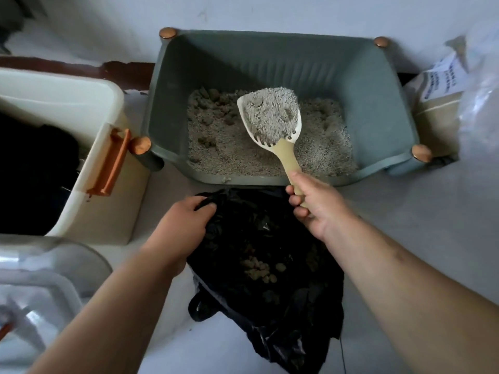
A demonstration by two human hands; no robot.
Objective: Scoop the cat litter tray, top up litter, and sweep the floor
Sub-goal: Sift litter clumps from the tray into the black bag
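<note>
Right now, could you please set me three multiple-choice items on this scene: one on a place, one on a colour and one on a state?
1. Where is the black bag? A inside the litter tray; B on the floor before the tray; C hung on a hook.
2. What colour is the scoop? A orange; B blue; C cream.
3. What is the scoop's state? A heaped with litter, gripped by the right hand; B empty; C lying loose.
1 B, it lies at the tray's near rim, the left hand holding its edge. 2 C, handle and bowl are cream. 3 A, grey litter fills its bowl.
</note>
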